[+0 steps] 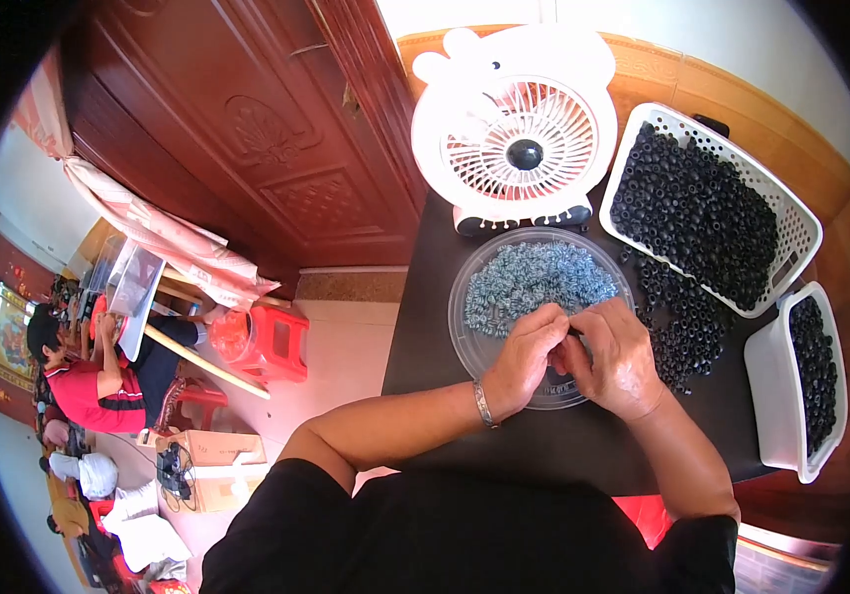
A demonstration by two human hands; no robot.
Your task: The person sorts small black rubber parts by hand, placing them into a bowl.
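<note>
My left hand (524, 361) and my right hand (621, 358) meet over the near part of a round clear plastic tub (460, 327). Both have their fingers pinched together, fingertips nearly touching. Something small and dark shows between them, mostly hidden by the fingers. Inside the tub lies a heap of small pale-blue translucent pieces (534, 282). Just right of my right hand, loose black ring-shaped parts (687, 332) are spread on the dark table (425, 386).
A white fan (514, 139) with an animal-shaped frame stands behind the tub. At right are a white perforated basket (791, 238) and a smaller white bin (773, 396), both holding black parts. Far left, a person in red (98, 396) sits near a red stool (272, 342).
</note>
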